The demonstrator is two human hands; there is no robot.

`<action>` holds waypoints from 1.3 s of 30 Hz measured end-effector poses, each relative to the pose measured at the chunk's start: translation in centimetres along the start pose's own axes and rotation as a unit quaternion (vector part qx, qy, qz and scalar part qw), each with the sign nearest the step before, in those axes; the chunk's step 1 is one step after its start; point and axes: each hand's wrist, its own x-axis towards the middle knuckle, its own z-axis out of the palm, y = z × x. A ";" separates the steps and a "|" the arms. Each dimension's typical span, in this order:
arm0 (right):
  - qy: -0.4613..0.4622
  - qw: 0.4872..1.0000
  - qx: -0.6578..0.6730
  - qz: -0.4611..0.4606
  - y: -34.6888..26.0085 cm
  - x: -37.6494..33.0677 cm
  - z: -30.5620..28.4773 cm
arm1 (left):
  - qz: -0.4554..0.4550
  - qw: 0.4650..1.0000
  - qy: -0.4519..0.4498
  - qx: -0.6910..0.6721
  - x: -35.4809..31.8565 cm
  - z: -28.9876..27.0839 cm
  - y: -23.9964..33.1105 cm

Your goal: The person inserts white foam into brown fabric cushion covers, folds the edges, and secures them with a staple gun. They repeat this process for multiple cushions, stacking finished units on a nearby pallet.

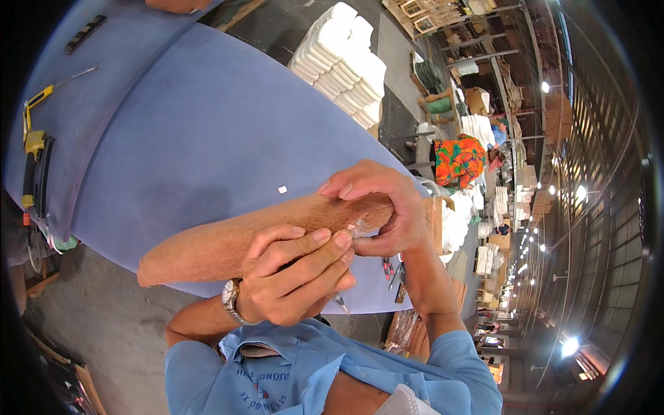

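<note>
Both the left hand (294,277) and right hand (377,207) have fingers closed on the brown woven roll (228,238) (held above the blue table (194,138)), so a loosened grip could let it unroll or drop.

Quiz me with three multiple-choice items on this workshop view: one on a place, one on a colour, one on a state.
1. Where is the white stack?
A. Beyond the table's far edge
B. Under the roll
C. On the person's lap

2. What colour is the table?
A. Red
B. Blue
C. Green

3. How is the brown roll held?
A. Lying untouched
B. One hand only
C. Both hands grip it

Answers: 1 A, it stands on the floor past the table. 2 B, its top is blue. 3 C, left hand and right hand clasp it.
</note>
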 end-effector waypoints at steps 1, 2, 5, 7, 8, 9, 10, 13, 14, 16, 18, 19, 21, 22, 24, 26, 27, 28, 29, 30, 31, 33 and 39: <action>0.004 1.000 0.010 0.000 0.1 -0.4 0.0 | 0.000 1.000 -0.003 0.002 0.0 0.2 0.1; 0.009 1.000 0.021 0.001 0.4 -0.8 0.0 | 0.001 1.000 -0.007 0.004 0.1 0.4 0.1; 0.102 0.981 0.156 0.044 1.5 -3.2 0.0 | 0.014 1.000 -0.025 -0.004 0.2 2.2 -0.2; 0.184 0.970 0.139 0.084 3.6 -5.4 -0.1 | 0.018 0.999 -0.036 0.000 -0.2 4.6 -0.5; 0.221 0.963 0.108 0.106 5.2 -6.3 -0.3 | 0.020 0.999 -0.043 0.004 -0.5 6.2 -0.8; 0.264 0.951 0.109 0.121 7.1 -7.4 -0.2 | 0.023 0.999 -0.041 0.003 -0.7 8.1 -1.2; 0.306 0.936 0.110 0.135 9.1 -8.5 -0.3 | 0.021 0.998 -0.060 0.008 -1.0 9.8 -1.6; 0.415 0.869 0.204 0.178 15.8 -12.3 1.6 | 0.013 0.991 -0.130 0.028 -3.2 14.7 -3.5; 0.437 0.844 0.227 0.213 18.0 -13.8 3.2 | 0.015 0.987 -0.158 0.036 -4.5 16.2 -4.3; 0.469 0.795 0.284 0.258 21.1 -15.5 4.9 | 0.010 0.974 -0.221 0.059 -6.8 17.7 -5.8; 0.495 0.743 0.348 0.285 23.3 -17.6 6.8 | 0.002 0.966 -0.247 0.072 -7.7 19.1 -6.8; 0.488 0.749 0.328 0.306 23.8 -17.5 6.7 | -0.003 0.960 -0.268 0.077 -7.6 19.5 -7.3; 0.493 0.725 0.325 0.356 23.6 -17.1 7.4 | 0.000 0.950 -0.298 0.095 -7.6 19.9 -8.3; 0.492 0.715 0.323 0.377 23.7 -16.6 7.4 | -0.003 0.948 -0.303 0.102 -7.8 20.0 -8.8; 0.476 0.710 0.333 0.397 23.0 -16.5 7.5 | -0.010 0.942 -0.313 0.118 -7.8 20.3 -9.6; 0.452 0.710 0.330 0.427 21.2 -16.6 7.0 | -0.012 0.935 -0.330 0.131 -7.1 20.3 -9.4; 0.450 0.709 0.343 0.421 20.7 -16.7 6.6 | -0.009 0.934 -0.334 0.130 -6.9 20.5 -9.4; 0.447 0.708 0.356 0.415 20.1 -16.8 6.3 | -0.008 0.933 -0.335 0.130 -6.9 20.6 -9.1; 0.445 0.707 0.370 0.408 19.7 -17.0 6.3 | -0.007 0.928 -0.344 0.142 -6.9 20.5 -8.7; 0.440 0.707 0.369 0.412 19.4 -17.3 5.9 | -0.009 0.926 -0.349 0.144 -7.0 20.7 -8.4; 0.435 0.709 0.369 0.416 19.2 -17.6 5.7 | -0.010 0.924 -0.354 0.146 -7.2 20.8 -8.1; 0.428 0.711 0.377 0.411 18.7 -18.5 5.7 | -0.011 0.917 -0.368 0.152 -7.2 20.8 -7.7; 0.404 0.738 0.364 0.400 17.9 -19.9 5.3 | -0.004 0.906 -0.395 0.151 -7.6 20.6 -6.5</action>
